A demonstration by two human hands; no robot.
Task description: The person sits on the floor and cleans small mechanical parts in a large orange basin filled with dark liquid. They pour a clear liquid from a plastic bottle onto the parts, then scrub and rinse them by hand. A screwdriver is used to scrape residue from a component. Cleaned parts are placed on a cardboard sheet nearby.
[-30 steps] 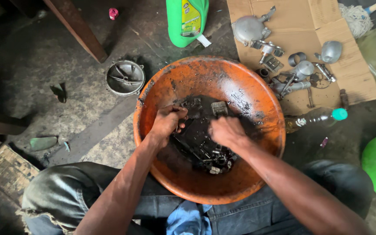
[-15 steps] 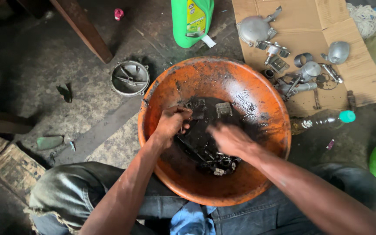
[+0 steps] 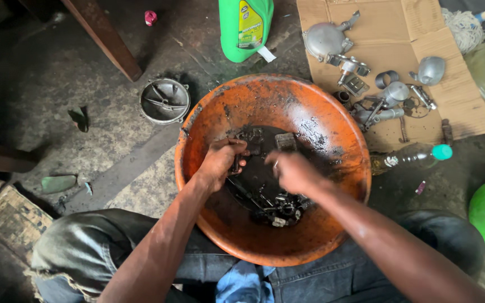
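A wide orange basin [image 3: 310,106] rests between my knees, its bottom filled with black oily liquid and several small metal parts [image 3: 279,210]. My left hand [image 3: 220,163] is in the basin, its fingers closed around a small dark metal part. My right hand [image 3: 293,171] is close beside it over the black liquid, blurred, fingers curled; what it holds is hidden. A squarish metal piece [image 3: 286,141] lies in the liquid just beyond both hands.
A flattened cardboard sheet [image 3: 450,112] at the upper right carries several cleaned silver engine parts. A green jug [image 3: 245,28] stands behind the basin, a round metal cover [image 3: 164,101] lies to the left, a plastic bottle [image 3: 411,155] to the right.
My right hand has shifted slightly up and left, toward the left hand, with a quick rubbing motion. The left hand stays in place on its part.
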